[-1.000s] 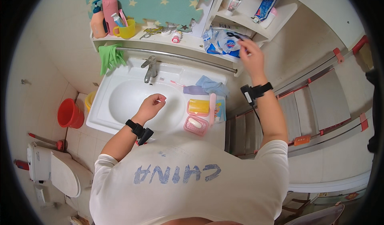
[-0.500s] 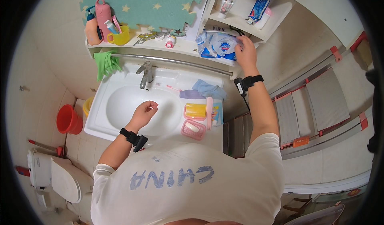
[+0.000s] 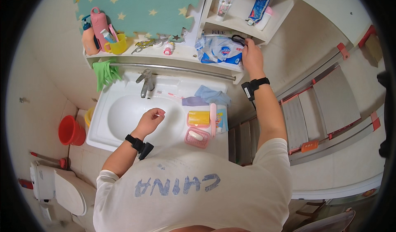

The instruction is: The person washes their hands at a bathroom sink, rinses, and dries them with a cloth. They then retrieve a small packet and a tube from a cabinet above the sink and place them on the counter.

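Below the cubbies (image 3: 231, 24), at the shelf's (image 3: 183, 51) right end: the right hand (image 3: 252, 59) reaches a black looped thing (image 3: 233, 38) on a blue-and-white package (image 3: 220, 52); whether its fingers are clamped on the loop, I cannot tell.
Over the basin (image 3: 121, 112): the left hand (image 3: 149, 122) hangs curled, thumb near fingers; I cannot tell if they pinch the pale bit (image 3: 158, 115) there.
Shelf neighbours: leftward from the package stand a small pink-and-white bottle (image 3: 168, 49), scissors (image 3: 144, 45), a yellow cup (image 3: 117, 46), a pink bottle (image 3: 99, 25) and a peach pump bottle (image 3: 89, 42).
In the way: the cubby floor juts over the package; a metal rail (image 3: 173, 68) runs below the shelf's front.
Ledge right of the basin: a blue cloth (image 3: 211, 95), a yellow block (image 3: 199, 118), white soap (image 3: 196, 136) in a pink dish.
Edges and room: bare basin surrounds the left hand; a ladder (image 3: 334, 102) stands right of the right forearm.
Hidden: the package's back is in shade, part of the loop lies behind fingertips, and the starry mat (image 3: 132, 9) is cut off above.
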The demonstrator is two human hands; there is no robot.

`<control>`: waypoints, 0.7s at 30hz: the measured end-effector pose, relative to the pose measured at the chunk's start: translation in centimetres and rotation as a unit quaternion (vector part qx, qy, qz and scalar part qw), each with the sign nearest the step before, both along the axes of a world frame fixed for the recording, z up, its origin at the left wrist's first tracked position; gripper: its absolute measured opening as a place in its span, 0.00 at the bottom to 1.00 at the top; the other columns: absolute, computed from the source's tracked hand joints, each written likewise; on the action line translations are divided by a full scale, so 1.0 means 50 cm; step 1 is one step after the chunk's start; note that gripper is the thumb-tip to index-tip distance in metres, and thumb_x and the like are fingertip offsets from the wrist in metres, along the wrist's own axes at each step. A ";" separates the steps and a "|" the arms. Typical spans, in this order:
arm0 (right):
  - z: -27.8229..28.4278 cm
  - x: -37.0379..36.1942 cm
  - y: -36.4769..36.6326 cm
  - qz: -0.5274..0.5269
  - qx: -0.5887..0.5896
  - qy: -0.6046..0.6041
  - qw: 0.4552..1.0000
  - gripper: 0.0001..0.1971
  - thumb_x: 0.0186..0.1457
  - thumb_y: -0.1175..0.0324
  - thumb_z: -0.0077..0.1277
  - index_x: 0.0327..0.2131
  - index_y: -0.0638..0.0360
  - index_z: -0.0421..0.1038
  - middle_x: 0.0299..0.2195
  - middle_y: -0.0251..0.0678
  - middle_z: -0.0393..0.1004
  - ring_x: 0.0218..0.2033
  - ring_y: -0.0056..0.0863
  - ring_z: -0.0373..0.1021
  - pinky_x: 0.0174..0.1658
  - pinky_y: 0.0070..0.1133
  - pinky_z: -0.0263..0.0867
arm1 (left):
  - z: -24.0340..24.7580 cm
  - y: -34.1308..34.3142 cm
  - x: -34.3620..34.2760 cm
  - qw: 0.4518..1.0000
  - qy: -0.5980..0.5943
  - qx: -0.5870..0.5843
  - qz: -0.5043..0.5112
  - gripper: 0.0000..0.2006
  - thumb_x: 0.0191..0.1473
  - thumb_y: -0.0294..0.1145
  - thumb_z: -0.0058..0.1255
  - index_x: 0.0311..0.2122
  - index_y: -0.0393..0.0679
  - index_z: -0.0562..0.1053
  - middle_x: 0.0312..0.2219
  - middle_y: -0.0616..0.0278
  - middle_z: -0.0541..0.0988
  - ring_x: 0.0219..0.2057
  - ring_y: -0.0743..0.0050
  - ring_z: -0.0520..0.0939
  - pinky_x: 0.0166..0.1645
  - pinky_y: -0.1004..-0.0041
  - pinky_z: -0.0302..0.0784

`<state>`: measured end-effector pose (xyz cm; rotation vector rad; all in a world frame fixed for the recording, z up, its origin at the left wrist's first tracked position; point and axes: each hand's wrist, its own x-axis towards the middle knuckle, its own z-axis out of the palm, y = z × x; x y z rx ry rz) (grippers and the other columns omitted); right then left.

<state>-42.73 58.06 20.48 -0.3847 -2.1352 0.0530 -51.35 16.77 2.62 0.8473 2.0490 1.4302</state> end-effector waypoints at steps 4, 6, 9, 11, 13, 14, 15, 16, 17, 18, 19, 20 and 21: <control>-0.003 -0.001 0.007 0.013 0.065 -0.014 0.998 0.11 0.51 0.71 0.47 0.39 0.58 0.73 0.36 0.41 0.71 0.39 0.43 0.69 0.42 0.34 0.66 | -0.003 -0.003 -0.002 1.000 0.009 -0.010 -0.004 0.08 0.55 0.29 0.51 0.39 0.40 0.73 0.32 0.68 0.77 0.34 0.82 0.76 0.42 0.79 0.71; -0.005 0.000 0.004 -0.019 0.037 -0.026 0.999 0.12 0.50 0.70 0.49 0.40 0.58 0.73 0.38 0.40 0.69 0.40 0.42 0.68 0.42 0.33 0.66 | -0.007 -0.006 -0.006 1.000 0.008 -0.006 -0.004 0.08 0.55 0.29 0.51 0.39 0.40 0.73 0.32 0.68 0.77 0.34 0.82 0.76 0.42 0.79 0.71; -0.002 0.004 -0.007 -0.012 0.027 -0.002 1.000 0.16 0.48 0.67 0.53 0.42 0.56 0.72 0.38 0.39 0.67 0.40 0.40 0.68 0.42 0.32 0.67 | -0.013 -0.009 -0.011 1.000 0.004 0.016 -0.005 0.08 0.54 0.30 0.51 0.39 0.39 0.74 0.32 0.68 0.77 0.33 0.82 0.75 0.40 0.79 0.72; 0.004 0.010 -0.019 -0.014 0.007 -0.001 1.000 0.16 0.46 0.66 0.55 0.42 0.54 0.72 0.40 0.38 0.67 0.41 0.40 0.68 0.42 0.32 0.67 | -0.015 -0.011 -0.013 1.000 0.006 0.029 -0.002 0.09 0.54 0.31 0.52 0.39 0.39 0.74 0.31 0.68 0.77 0.30 0.82 0.75 0.37 0.79 0.72; 0.014 0.019 -0.035 -0.015 0.009 0.000 1.000 0.15 0.46 0.67 0.54 0.41 0.53 0.72 0.39 0.38 0.67 0.39 0.39 0.68 0.41 0.31 0.67 | -0.015 -0.013 -0.013 0.999 0.012 0.033 -0.005 0.10 0.54 0.31 0.52 0.39 0.39 0.74 0.31 0.68 0.77 0.30 0.82 0.75 0.37 0.79 0.72; 0.020 0.024 -0.043 -0.021 0.005 -0.003 1.000 0.15 0.46 0.67 0.54 0.41 0.53 0.72 0.39 0.38 0.68 0.38 0.39 0.69 0.40 0.31 0.68 | -0.014 -0.014 -0.013 0.999 0.009 0.033 -0.006 0.10 0.54 0.31 0.52 0.39 0.39 0.74 0.31 0.67 0.77 0.30 0.82 0.75 0.37 0.79 0.72; 0.028 0.031 -0.051 -0.011 0.000 -0.001 1.000 0.15 0.46 0.67 0.54 0.41 0.53 0.72 0.38 0.38 0.68 0.37 0.38 0.69 0.39 0.30 0.68 | -0.013 -0.015 -0.013 1.000 0.009 0.028 -0.007 0.10 0.54 0.31 0.52 0.39 0.39 0.74 0.31 0.67 0.77 0.30 0.82 0.75 0.37 0.79 0.72; 0.039 0.039 -0.058 -0.007 -0.011 -0.004 1.000 0.15 0.46 0.67 0.54 0.41 0.53 0.71 0.38 0.37 0.68 0.35 0.38 0.70 0.38 0.30 0.68 | -0.011 -0.016 -0.013 1.000 0.006 0.024 -0.008 0.10 0.54 0.31 0.52 0.39 0.39 0.74 0.31 0.67 0.77 0.30 0.82 0.75 0.37 0.79 0.72; 0.052 0.044 -0.063 -0.003 -0.023 -0.006 1.000 0.15 0.46 0.67 0.54 0.41 0.52 0.71 0.37 0.37 0.69 0.34 0.38 0.70 0.37 0.29 0.68 | -0.009 -0.017 -0.013 1.000 -0.003 0.019 -0.008 0.10 0.54 0.31 0.52 0.39 0.38 0.74 0.31 0.67 0.77 0.30 0.82 0.75 0.37 0.79 0.72; 0.069 0.046 -0.065 0.006 0.003 0.020 1.000 0.15 0.46 0.66 0.54 0.40 0.53 0.71 0.37 0.37 0.69 0.32 0.37 0.71 0.36 0.29 0.68 | -0.006 -0.018 -0.013 1.000 0.001 0.018 -0.012 0.09 0.54 0.30 0.52 0.39 0.39 0.74 0.31 0.68 0.77 0.31 0.83 0.75 0.38 0.80 0.71; 0.089 0.046 -0.066 0.015 0.029 0.046 0.998 0.15 0.47 0.66 0.54 0.40 0.54 0.71 0.37 0.37 0.69 0.31 0.37 0.71 0.35 0.28 0.69 | -0.003 -0.019 -0.014 1.000 -0.002 0.014 -0.015 0.09 0.54 0.30 0.51 0.39 0.39 0.74 0.31 0.69 0.76 0.32 0.83 0.75 0.39 0.80 0.71; 0.109 0.045 -0.065 0.024 0.052 0.072 0.996 0.15 0.47 0.65 0.54 0.40 0.54 0.70 0.37 0.38 0.70 0.30 0.37 0.71 0.34 0.28 0.69 | 0.001 -0.020 -0.015 1.000 -0.011 0.008 -0.017 0.08 0.54 0.29 0.51 0.39 0.40 0.73 0.31 0.69 0.76 0.33 0.84 0.74 0.40 0.80 0.71; 0.132 0.041 -0.061 0.036 0.049 0.089 0.994 0.16 0.47 0.65 0.53 0.42 0.56 0.69 0.38 0.39 0.70 0.32 0.38 0.71 0.36 0.28 0.69 | 0.006 -0.020 -0.017 1.000 -0.007 0.015 -0.017 0.08 0.54 0.29 0.51 0.39 0.40 0.73 0.31 0.69 0.76 0.33 0.84 0.74 0.39 0.80 0.71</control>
